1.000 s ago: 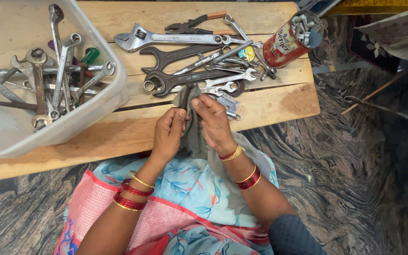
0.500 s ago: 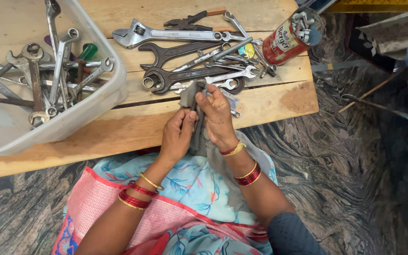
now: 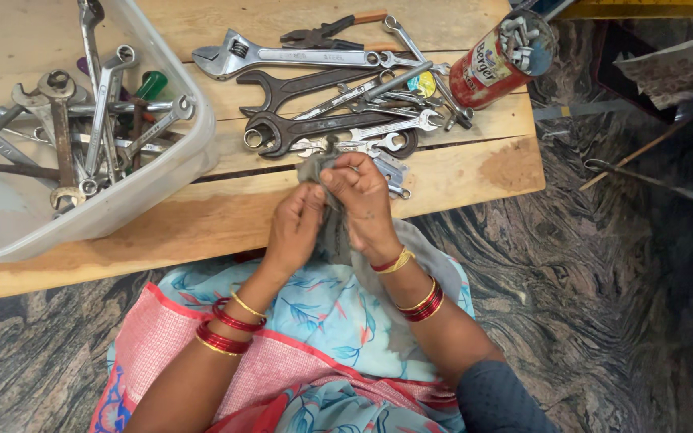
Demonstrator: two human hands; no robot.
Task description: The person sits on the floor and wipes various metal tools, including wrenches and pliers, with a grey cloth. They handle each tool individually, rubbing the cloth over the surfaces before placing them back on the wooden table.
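A: Hand positions?

B: Left hand [image 3: 294, 228] and right hand [image 3: 362, 204] together over the near edge of the worktop [image 3: 202, 220]. Fingers of both pinched on a grey cloth [image 3: 332, 232], bunched around a small metal tool [image 3: 330, 148]. Only the tool's tip visible above the cloth; kind not determinable. Cloth tail hanging down to the lap.

A: Likely faults from here?

B: Slip of the tool out of the cloth, probably onto the lap or floor, given the position right at the worktop edge. Cause: loose bunched grip with most of the tool hidden. Snagging of the cloth on the pile of spanners [image 3: 338, 128] just beyond the hands, possibly dragging one toward the edge.

A: Containers?

B: Clear plastic tub [image 3: 10, 232] at left, loaded with spanners, a green-handled screwdriver [image 3: 150, 84] and rods, piled loosely. Red tin can [image 3: 491, 68] at far right, lying tilted, filled with small metal bits at its open mouth.
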